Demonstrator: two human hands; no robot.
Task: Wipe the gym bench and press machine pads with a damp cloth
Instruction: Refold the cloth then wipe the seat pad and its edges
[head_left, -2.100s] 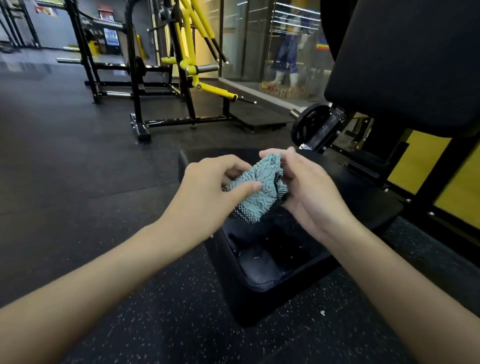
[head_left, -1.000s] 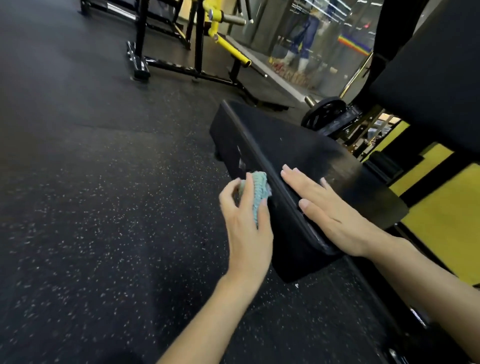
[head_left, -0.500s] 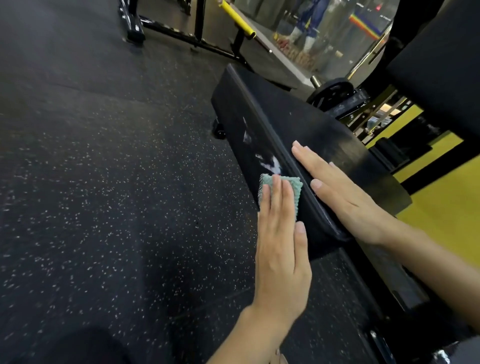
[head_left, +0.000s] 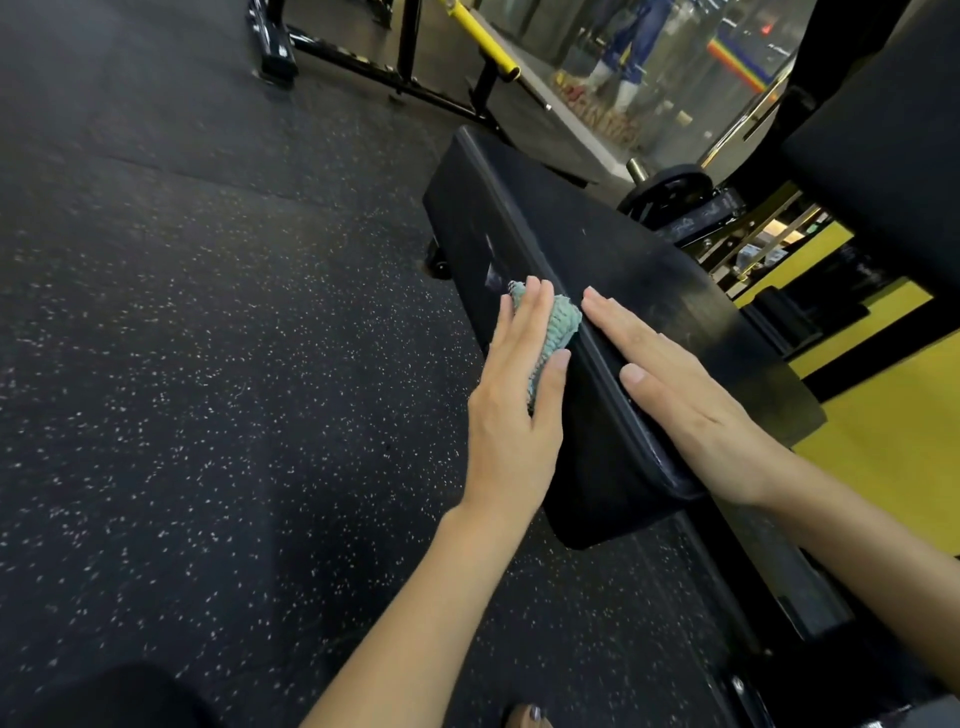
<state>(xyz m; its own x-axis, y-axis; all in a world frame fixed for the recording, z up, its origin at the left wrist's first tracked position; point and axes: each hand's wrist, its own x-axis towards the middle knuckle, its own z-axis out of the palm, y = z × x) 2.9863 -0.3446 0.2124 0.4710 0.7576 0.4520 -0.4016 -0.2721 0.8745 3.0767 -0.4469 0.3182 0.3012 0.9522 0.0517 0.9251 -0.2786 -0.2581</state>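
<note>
Teal cloth pinned under straight fingers of left hand against bench pad side, long axis toward 11 o'clock; right hand flat on top, gripping nothing.

The cloth was a ribbed, nubbly teal weave. The pad was smooth black vinyl with a dull sheen. Beside the pad, the floor was matt, grainy rubber flecked white. Beyond the pad, the bar was glossy yellow-painted metal.
</note>
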